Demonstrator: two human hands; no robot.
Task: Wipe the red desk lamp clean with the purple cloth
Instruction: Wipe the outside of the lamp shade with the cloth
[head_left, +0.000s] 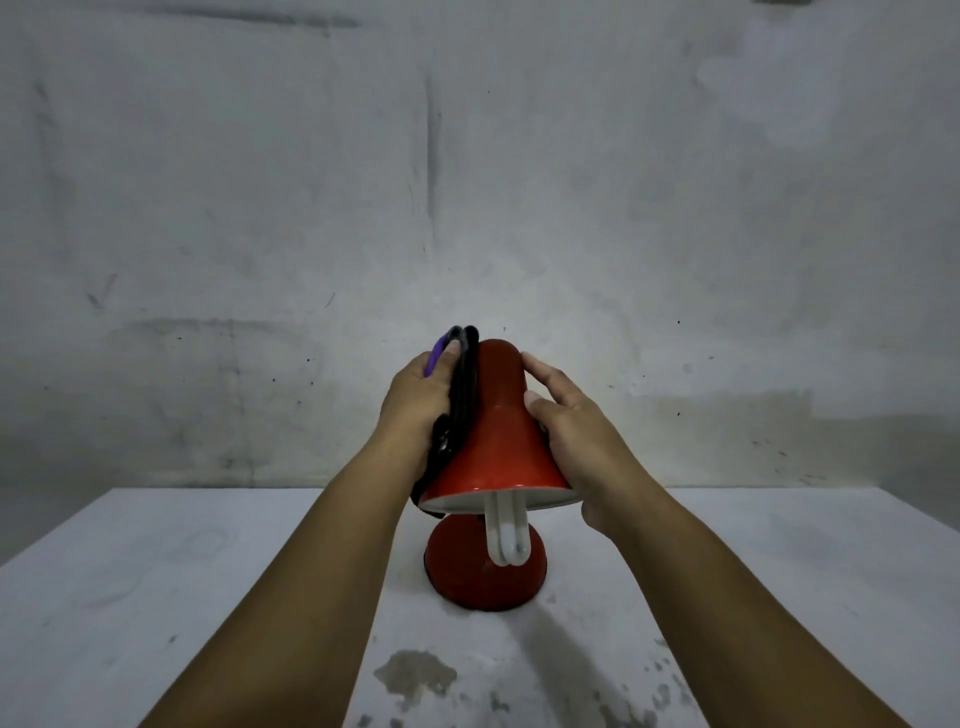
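Head view: lamp (498, 431) between hands (415, 400) (584, 447) (cloth (461, 395) under left).

One wide-angle head-worn view only. It faces forward and slightly down across the white table (156, 597) to the grey wall (467, 156), near the red desk lamp (498, 426).

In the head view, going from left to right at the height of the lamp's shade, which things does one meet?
Left hand → folded purple cloth with a dark side → glossy red cone-shaped lampshade → right hand.
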